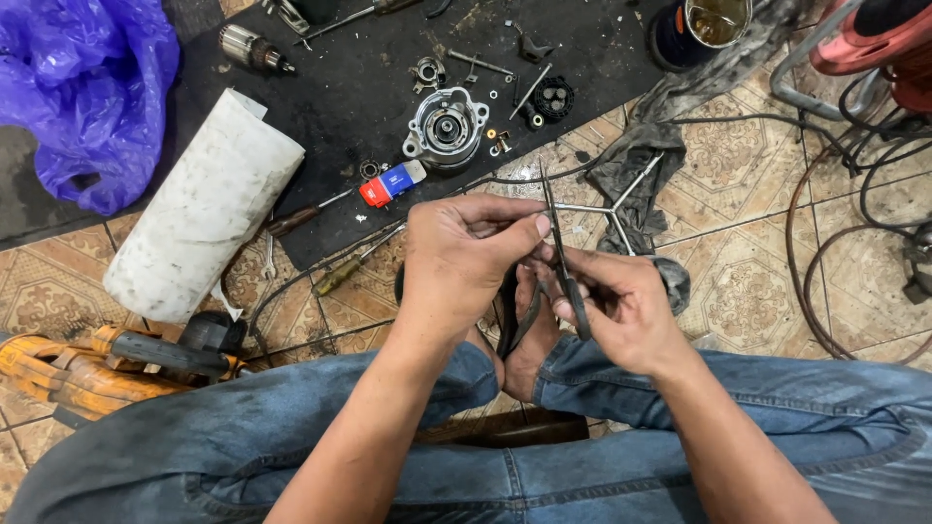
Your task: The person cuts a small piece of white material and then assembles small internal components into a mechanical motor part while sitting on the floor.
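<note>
My left hand (464,254) and my right hand (621,303) meet above my crossed legs in blue jeans. My right hand grips the dark handles of thin needle-nose pliers (556,228), whose jaws point away from me. My left hand pinches near the pliers' upper shaft with thumb and forefinger; whether a small part sits between those fingers is hidden. A round metal motor housing (446,128) lies on the black mat (369,68) just beyond my hands.
A white dirty roll (199,209), purple plastic bag (83,92), red-and-blue small box (392,182), screwdrivers (309,213), a three-way wrench (612,209), grey rag (641,160), black cables (854,194) and an orange power tool (87,364) lie around on the patterned tiles.
</note>
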